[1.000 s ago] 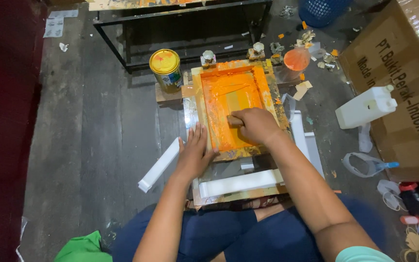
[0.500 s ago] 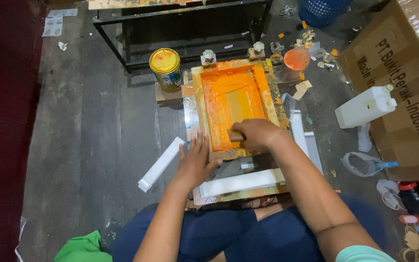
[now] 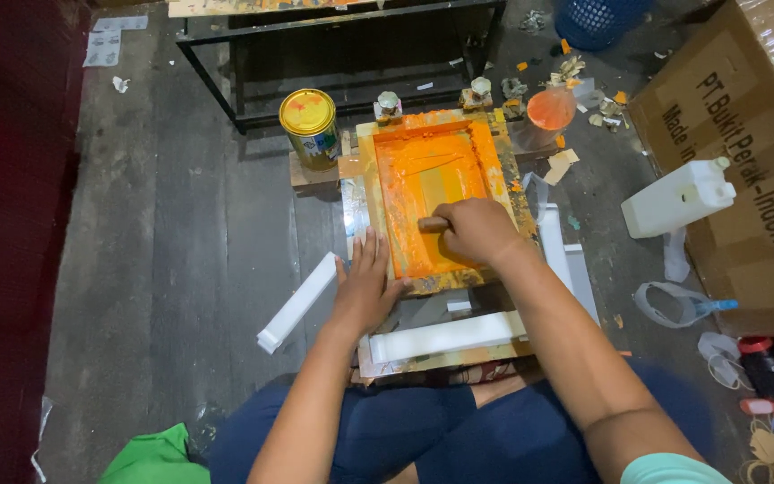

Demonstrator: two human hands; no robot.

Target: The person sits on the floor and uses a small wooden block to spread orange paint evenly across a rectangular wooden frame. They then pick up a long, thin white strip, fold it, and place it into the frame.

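A person sits on the floor, legs in dark blue, and looks down at a wooden frame full of bright orange paint. The frame lies flat on a low board right in front of the knees. The right hand is curled tight around a small wooden scraper and presses it down on the orange sheet inside the frame, near the frame's bottom edge. The left hand lies flat with its fingers spread open and holds nothing; its fingers press on the bottom left corner of the frame. A long white strip lies across the board just below the frame, close to the person. Another white strip lies slanted on the floor, just to the left of the left hand. A yellow paint can stands near the frame's top left corner. A clear cup with orange paint stands near the frame's top right corner, with scraps of paper about it. A white plastic jug lies farther off to the right, next to a big cardboard box. A dark metal rack stands on the floor past the top of the frame. Something green shows at the bottom edge, left of the legs.
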